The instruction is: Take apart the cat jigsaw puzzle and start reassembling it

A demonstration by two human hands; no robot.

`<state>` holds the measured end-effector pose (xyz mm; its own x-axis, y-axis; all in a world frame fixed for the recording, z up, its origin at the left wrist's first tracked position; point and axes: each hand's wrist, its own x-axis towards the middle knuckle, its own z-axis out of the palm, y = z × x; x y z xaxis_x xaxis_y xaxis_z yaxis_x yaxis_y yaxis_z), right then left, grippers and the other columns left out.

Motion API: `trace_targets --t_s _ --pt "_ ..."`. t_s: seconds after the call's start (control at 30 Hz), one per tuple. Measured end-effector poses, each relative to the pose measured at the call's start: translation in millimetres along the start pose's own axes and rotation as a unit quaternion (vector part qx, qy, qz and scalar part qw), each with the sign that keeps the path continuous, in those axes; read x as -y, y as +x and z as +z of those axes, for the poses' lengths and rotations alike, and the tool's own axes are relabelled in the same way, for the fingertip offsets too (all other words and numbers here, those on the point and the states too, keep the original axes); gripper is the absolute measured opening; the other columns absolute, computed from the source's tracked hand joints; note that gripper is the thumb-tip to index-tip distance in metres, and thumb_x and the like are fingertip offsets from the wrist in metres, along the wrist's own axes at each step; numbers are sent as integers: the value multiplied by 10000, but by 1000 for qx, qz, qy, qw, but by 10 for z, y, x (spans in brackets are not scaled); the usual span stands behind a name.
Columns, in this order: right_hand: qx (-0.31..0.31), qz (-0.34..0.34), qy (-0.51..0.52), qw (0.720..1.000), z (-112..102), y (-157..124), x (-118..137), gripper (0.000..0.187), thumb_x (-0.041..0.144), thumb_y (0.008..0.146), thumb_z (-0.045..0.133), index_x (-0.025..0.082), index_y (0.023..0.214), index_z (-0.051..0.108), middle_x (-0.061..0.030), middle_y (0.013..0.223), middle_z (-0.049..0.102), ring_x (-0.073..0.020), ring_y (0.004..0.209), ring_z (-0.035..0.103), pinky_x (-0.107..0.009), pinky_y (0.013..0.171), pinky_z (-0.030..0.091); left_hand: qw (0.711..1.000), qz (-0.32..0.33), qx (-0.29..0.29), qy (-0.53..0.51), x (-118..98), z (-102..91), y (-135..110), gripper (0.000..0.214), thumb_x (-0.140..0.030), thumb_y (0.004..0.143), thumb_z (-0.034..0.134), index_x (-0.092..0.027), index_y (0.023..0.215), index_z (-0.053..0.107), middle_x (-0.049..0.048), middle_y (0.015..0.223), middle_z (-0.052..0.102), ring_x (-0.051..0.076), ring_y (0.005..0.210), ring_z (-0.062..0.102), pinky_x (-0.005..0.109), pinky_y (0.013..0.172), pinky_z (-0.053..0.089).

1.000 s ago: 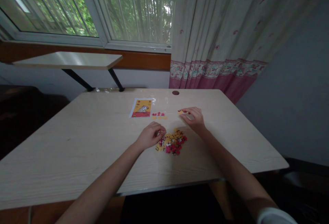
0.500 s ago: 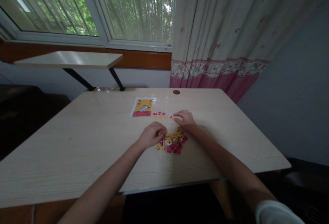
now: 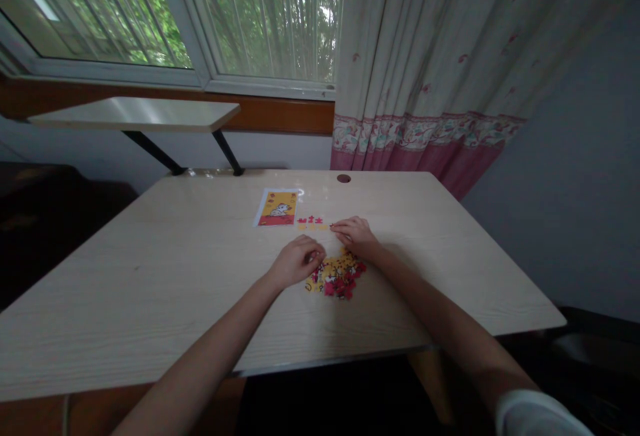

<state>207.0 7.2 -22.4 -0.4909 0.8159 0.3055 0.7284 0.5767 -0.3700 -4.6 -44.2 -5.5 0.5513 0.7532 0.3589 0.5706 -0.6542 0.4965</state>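
A heap of red and yellow puzzle pieces (image 3: 337,276) lies in the middle of a pale wooden table (image 3: 150,289). My left hand (image 3: 297,259) rests curled at the heap's left edge, fingers closed; what they hold is hidden. My right hand (image 3: 353,233) reaches past the heap to the right end of a short row of joined pieces (image 3: 311,224), fingertips pinched there on a small piece. A yellow and red reference picture (image 3: 277,207) lies flat just left of that row.
A round cable hole (image 3: 343,178) sits near the table's far edge. Behind the table stand a small shelf on black brackets (image 3: 135,115), a window and a floral curtain (image 3: 425,76). The table's front edge runs close to my elbows.
My right hand has moved left, from off to the right of the row to its right end. My left hand has stayed at the heap.
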Motion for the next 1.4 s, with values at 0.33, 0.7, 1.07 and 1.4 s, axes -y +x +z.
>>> trace_targets --t_s 0.33,0.7,1.07,1.4 --pt "-4 -5 8 1000 -18 -6 2 248 307 881 496 262 1079 638 -48 1109 626 -200 1040 483 -398 917 318 1000 -2 -3 8 -2 -14 3 164 -239 846 477 -176 775 610 32 701 577 161 728 502 290 712 406" --pt "-25 10 -5 1000 -58 -72 -82 249 320 890 474 240 1061 636 -55 1065 638 -204 1019 494 -390 909 312 1000 -8 -15 26 23 -50 0 171 -228 846 463 -175 760 601 34 689 581 165 714 488 301 698 405" --pt "61 -115 59 990 -375 -291 -271 250 167 867 478 224 1026 662 -60 943 626 -150 877 550 -306 806 415 999 -8 -19 42 26 -87 -22 197 -248 858 443 -171 774 604 40 700 589 166 723 496 306 700 410" --pt "113 -121 90 982 -380 -283 62 199 254 823 581 222 1000 667 -59 942 601 -165 901 535 -319 836 417 999 0 -9 46 23 -76 -19 176 -225 848 444 -176 773 595 33 673 563 165 703 488 297 673 396"
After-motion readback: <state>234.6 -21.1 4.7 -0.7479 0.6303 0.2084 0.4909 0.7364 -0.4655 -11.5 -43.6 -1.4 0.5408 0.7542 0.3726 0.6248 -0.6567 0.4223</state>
